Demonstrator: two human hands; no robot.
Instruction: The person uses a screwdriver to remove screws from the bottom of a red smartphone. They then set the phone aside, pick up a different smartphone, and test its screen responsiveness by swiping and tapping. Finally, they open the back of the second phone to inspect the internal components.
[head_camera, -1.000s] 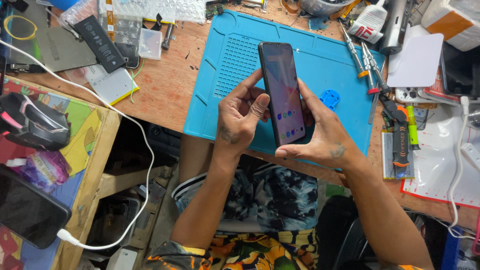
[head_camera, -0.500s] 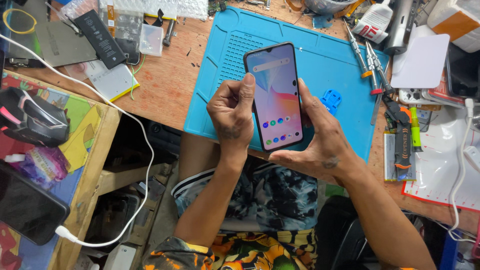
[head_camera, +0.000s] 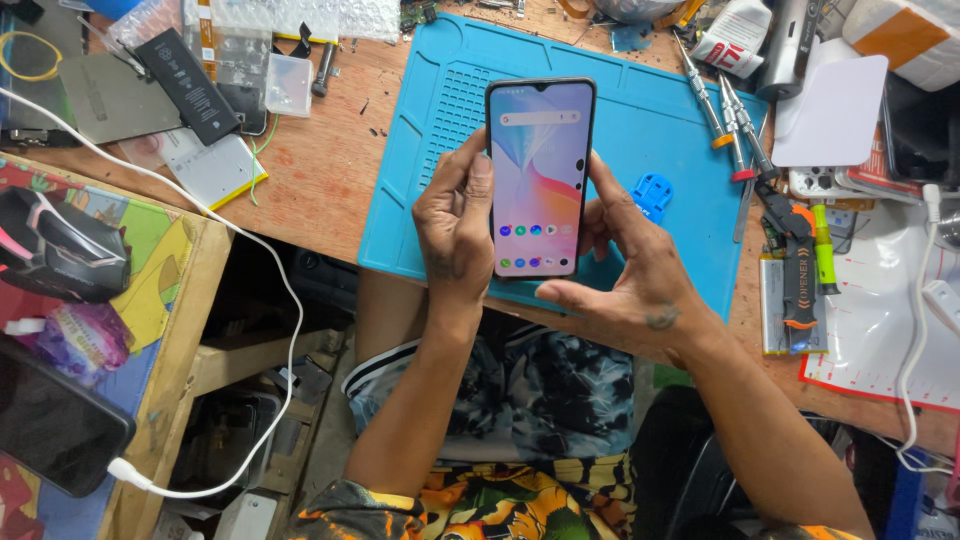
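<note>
A blue work mat (head_camera: 640, 110) lay near the tabletop's front edge. Above it, the left hand (head_camera: 455, 225) and right hand (head_camera: 635, 280) clamped a lit smartphone (head_camera: 540, 175) by its sides. A small blue clip (head_camera: 652, 195), perhaps a stand, sat on the mat's right part.
</note>
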